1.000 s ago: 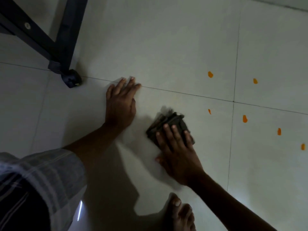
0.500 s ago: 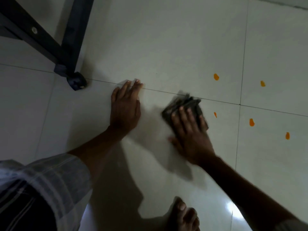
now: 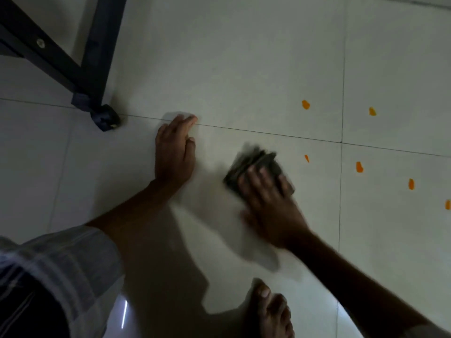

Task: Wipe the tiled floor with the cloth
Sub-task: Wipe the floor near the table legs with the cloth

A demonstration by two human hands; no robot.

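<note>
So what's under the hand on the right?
A dark folded cloth, pressed onto the pale tiled floor by the right hand. The tile beneath the cloth is covered, so it can't be seen.

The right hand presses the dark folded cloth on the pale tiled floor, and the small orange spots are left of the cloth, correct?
Not quite. The head view shows the small orange spots lying to the right of the dark folded cloth, which the right hand presses on the pale tiled floor.

A right hand (image 3: 266, 201) presses flat on a dark, blurred cloth (image 3: 256, 164) on the pale tiled floor (image 3: 244, 69). To its left, the left hand (image 3: 174, 154) lies flat. Orange spots (image 3: 359, 167) dot the tiles to its right.
</note>
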